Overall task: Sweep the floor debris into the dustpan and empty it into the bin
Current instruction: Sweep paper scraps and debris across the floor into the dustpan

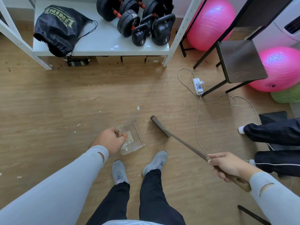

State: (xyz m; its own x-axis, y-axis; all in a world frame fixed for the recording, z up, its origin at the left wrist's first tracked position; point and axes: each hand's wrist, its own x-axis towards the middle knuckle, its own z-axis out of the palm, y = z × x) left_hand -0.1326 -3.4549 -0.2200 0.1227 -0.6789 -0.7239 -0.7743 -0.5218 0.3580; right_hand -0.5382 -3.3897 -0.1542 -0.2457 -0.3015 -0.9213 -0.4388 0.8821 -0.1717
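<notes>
The dustpan (131, 138) lies on the floor (81, 98) before the shelf (100, 46); the broom (160, 126) is just right of the dustpan, paper scraps (138, 108) between dustpan and shelf.

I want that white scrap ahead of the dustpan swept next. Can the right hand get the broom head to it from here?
Probably yes. The right hand holds the broom by its handle, its head down just short of the white scrap, with only bare floor between. The dustpan sits off to the side.

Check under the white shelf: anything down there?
Under the white shelf: three cardboard boxes in a row and a black-and-tan item on the floor. Anything further back is hidden by the shelf board.
</notes>
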